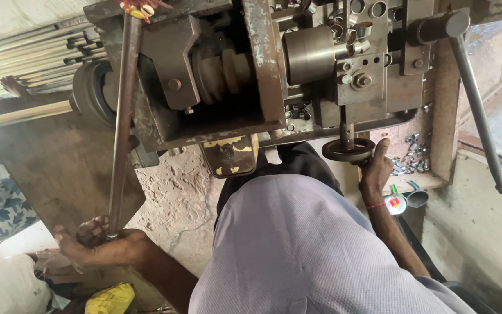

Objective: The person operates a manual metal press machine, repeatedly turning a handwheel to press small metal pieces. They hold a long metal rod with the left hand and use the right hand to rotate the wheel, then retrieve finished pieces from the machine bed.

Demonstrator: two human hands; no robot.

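I look down over my pale shirt at a worn metal lathe (262, 70). My left hand (97, 241) is closed around the lower end of a long steel lever bar (122, 116) that rises to the machine's top left. My right hand (376, 168) grips the rim of a small round handwheel (347, 149) under the tool slide, thumb raised beside it. A shiny cylindrical chuck (309, 55) sits in the machine's middle, next to a stepped pulley (222, 72).
Several small metal rings lie in a tray (411, 160) right of the handwheel. A second long handle (476, 104) slants down at right. Metal rods (24, 55) are stacked at upper left. A yellow cloth (110, 299) and a white sack (7, 288) lie at lower left.
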